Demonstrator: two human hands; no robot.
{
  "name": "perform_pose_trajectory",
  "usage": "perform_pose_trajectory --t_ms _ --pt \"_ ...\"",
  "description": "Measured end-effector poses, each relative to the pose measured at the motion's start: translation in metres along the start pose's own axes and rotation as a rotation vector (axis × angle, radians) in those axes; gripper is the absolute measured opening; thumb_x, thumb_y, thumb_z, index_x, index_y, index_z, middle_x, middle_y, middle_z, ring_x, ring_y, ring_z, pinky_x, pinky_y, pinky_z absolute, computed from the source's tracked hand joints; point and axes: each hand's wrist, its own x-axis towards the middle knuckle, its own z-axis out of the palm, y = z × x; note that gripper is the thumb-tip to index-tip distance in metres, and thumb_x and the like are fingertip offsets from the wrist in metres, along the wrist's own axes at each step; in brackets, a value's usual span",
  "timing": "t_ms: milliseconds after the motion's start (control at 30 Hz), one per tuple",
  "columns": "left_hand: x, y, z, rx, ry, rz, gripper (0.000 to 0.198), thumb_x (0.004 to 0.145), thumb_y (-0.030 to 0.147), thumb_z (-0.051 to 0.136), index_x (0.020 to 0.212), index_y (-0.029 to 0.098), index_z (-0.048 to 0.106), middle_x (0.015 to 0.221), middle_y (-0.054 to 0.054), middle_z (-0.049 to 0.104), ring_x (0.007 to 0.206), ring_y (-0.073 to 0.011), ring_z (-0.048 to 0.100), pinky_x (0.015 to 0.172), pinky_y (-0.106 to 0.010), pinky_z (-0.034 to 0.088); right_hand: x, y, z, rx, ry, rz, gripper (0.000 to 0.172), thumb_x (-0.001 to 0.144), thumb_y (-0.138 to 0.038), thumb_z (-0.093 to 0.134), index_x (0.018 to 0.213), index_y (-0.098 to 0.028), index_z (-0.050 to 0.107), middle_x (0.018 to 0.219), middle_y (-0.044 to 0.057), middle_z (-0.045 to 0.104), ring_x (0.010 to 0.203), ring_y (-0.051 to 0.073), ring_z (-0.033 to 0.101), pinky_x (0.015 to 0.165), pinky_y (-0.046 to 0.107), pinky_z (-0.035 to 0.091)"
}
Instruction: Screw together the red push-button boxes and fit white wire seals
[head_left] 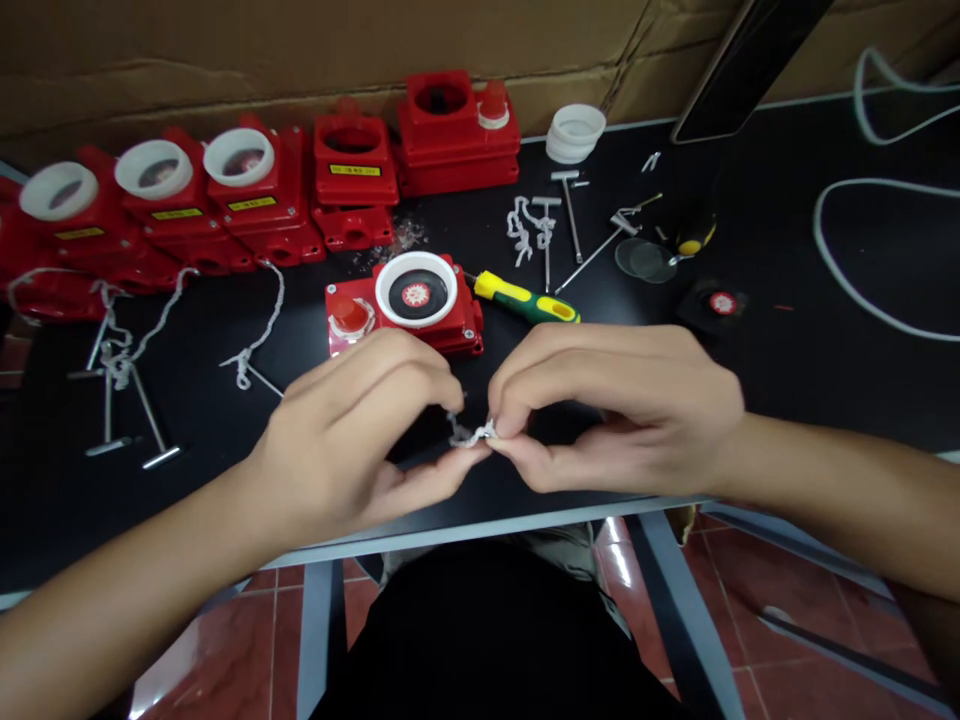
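Between my two hands, just above the table's front edge, runs a short white cord (474, 436). My right hand (615, 405) pinches its right end between thumb and fingertips. My left hand (367, 430) is curled, its thumb touching the cord from below and its index fingertip beside a loose grey end. Just beyond my left hand lies a red box (469, 325) with a white ring (417, 288) round a black disc, partly hidden by my fingers. A green and yellow screwdriver (525, 299) rests to the right of that box.
Several red boxes (251, 205) line the back left, some with cords and metal T-bars (154, 415). White rings (575, 133), more T-bars (570, 215), clear discs (646, 260) and a black part (712, 305) lie at the right. A white cable (832, 270) loops far right.
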Motion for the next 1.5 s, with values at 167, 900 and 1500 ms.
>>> perform_pose_trajectory --t_ms 167,900,1500 --pt "0.002 0.000 -0.006 -0.067 0.060 -0.007 0.023 0.104 0.018 0.091 0.121 0.025 0.076 0.106 -0.007 0.086 0.088 -0.0224 0.083 0.082 -0.036 0.070 -0.002 0.008 0.001 0.069 -0.001 0.029 0.010 0.108 -0.015 0.082 0.105 -0.020 0.074 0.104 0.001 0.083 0.087 0.010 0.078 0.079 0.022 0.066" --pt "0.000 0.001 0.010 -0.836 -0.032 -0.499 0.013 0.099 0.015 0.095 0.107 0.020 0.085 0.104 -0.006 0.088 0.091 -0.0178 0.086 0.089 -0.027 0.075 0.000 0.034 -0.007 0.109 -0.160 -0.097 0.011 0.108 -0.014 0.083 0.108 -0.018 0.073 0.095 0.000 0.073 0.076 0.008 0.064 0.067 0.017 0.054" --pt "0.005 0.003 0.007 -0.765 0.001 -0.439 0.010 0.100 0.013 0.091 0.099 0.018 0.083 0.095 -0.005 0.083 0.083 -0.0151 0.080 0.079 -0.023 0.070 0.004 0.031 -0.015 0.025 -0.126 -0.096 0.026 0.106 -0.024 0.091 0.100 -0.022 0.065 0.086 -0.005 0.063 0.073 0.009 0.057 0.067 0.023 0.049"
